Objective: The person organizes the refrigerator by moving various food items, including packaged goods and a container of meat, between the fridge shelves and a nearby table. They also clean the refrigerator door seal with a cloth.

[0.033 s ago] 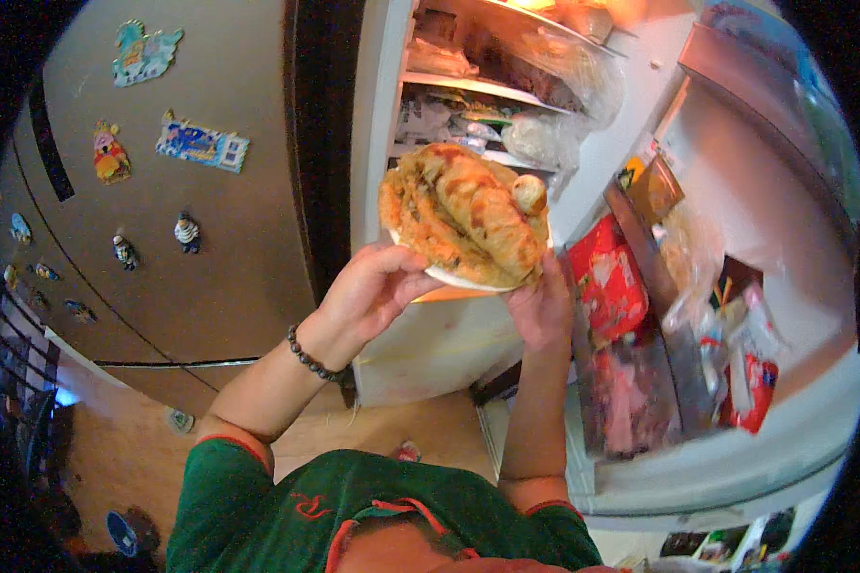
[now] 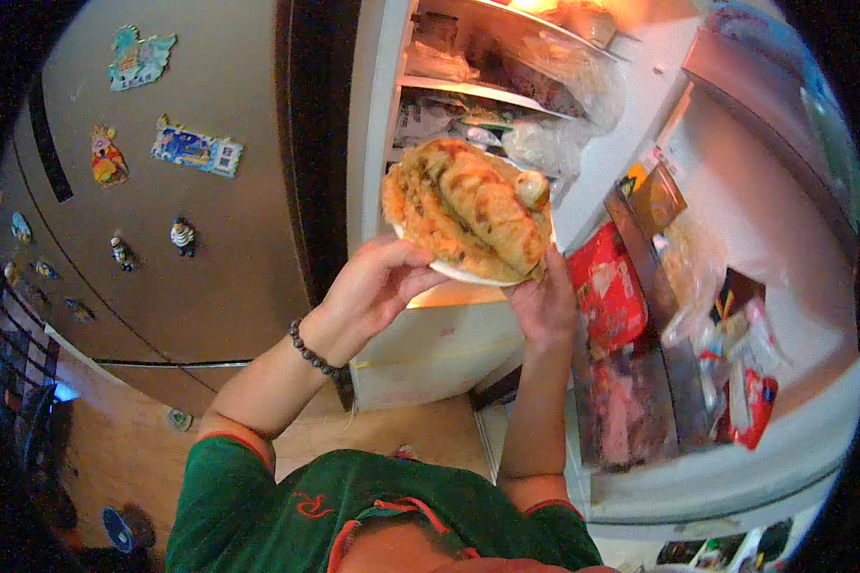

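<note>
**Open fridge [image 2: 373,153]; white plate [image 2: 461,275] of folded flatbreads [image 2: 487,205], 2-hand hold**

Plate: 1 pc., rim mostly covered by browned flatbreads, plus 1 small pale egg-shaped item [image 2: 532,189] at R side (exact ID unconfirmed). Loc.: in front of fridge opening, held up by hands; whether it touches a shelf behind, can't tell.

L hand [image 2: 377,282]: grips near-L rim, thumb up top, fingers below. R hand [image 2: 545,304]: grips near-R rim, fingers mostly hidden. Spread hold prob. keeps the heaped load level. L wrist: 1 dark bead bracelet [image 2: 313,353].

Fridge int.: clear plastic bag [image 2: 540,143] on shelf, prob. bagged to keep contents covered.

Fridge door [image 2: 784,258], R: swung wide, presumably for access; door bin [image 2: 683,382] w/ red packet [image 2: 610,301] alongside, prob. for easy reach.

Adj. L: closed brown door [image 2: 229,277] w/ misc. novelty magnets [image 2: 196,150], presumably decor.
</note>
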`<action>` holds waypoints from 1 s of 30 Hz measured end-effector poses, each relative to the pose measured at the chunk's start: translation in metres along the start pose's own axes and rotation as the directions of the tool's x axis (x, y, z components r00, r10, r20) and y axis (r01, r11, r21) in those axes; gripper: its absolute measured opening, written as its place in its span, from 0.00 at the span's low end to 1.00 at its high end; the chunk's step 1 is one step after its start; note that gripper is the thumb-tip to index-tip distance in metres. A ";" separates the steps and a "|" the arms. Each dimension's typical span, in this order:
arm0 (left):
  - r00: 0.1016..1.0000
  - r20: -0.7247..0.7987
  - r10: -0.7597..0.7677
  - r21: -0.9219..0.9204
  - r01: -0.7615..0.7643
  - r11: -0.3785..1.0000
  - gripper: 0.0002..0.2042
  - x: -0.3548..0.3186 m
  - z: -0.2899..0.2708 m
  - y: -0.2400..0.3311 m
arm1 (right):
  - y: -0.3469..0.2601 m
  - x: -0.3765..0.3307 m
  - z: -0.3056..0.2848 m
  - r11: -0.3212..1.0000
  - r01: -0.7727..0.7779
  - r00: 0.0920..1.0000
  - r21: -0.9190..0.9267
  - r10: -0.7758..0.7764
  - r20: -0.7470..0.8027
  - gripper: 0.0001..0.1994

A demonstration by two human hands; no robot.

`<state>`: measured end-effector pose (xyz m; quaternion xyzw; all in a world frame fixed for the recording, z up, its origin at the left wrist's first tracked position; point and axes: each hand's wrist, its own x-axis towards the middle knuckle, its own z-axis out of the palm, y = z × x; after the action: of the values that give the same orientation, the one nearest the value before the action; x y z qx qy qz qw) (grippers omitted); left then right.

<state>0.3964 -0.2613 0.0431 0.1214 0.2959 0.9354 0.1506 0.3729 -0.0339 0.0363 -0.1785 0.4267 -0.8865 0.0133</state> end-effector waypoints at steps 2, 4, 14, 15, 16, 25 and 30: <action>0.999 0.025 0.040 -0.022 -0.040 0.999 0.20 0.030 0.005 0.004 | -0.011 0.032 0.001 0.998 0.041 0.999 0.043 -0.041 0.003 0.28; 0.997 0.025 0.070 -0.040 -0.069 0.997 0.19 0.053 0.019 0.011 | -0.020 0.060 -0.006 0.996 0.071 0.995 0.051 -0.068 -0.066 0.27; 0.897 0.228 0.378 0.472 -0.442 0.763 0.23 0.158 -0.007 0.045 | -0.050 0.164 0.004 0.970 0.153 0.988 0.189 -0.149 -0.037 0.22; 0.826 0.199 0.527 0.633 -0.519 0.575 0.21 0.170 -0.006 0.046 | -0.051 0.171 0.004 0.970 0.165 0.986 0.177 -0.162 -0.030 0.22; 0.744 0.271 0.611 0.864 -0.467 0.186 0.20 0.178 -0.004 0.048 | -0.054 0.179 0.004 0.970 0.178 0.984 0.167 -0.176 -0.023 0.22; 0.622 0.394 0.677 0.877 -0.032 -0.480 0.25 0.307 -0.018 0.082 | -0.070 0.237 0.037 0.960 0.140 0.990 0.243 -0.143 -0.007 0.18; 0.650 0.374 0.661 0.927 -0.236 -0.293 0.19 0.325 -0.014 0.084 | -0.072 0.261 0.037 0.961 0.136 0.991 0.241 -0.136 -0.020 0.18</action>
<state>0.0732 -0.2193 0.1266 0.1497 0.8034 0.4070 -0.4081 0.1498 -0.0622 0.1917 -0.2030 0.3024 -0.9309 -0.0268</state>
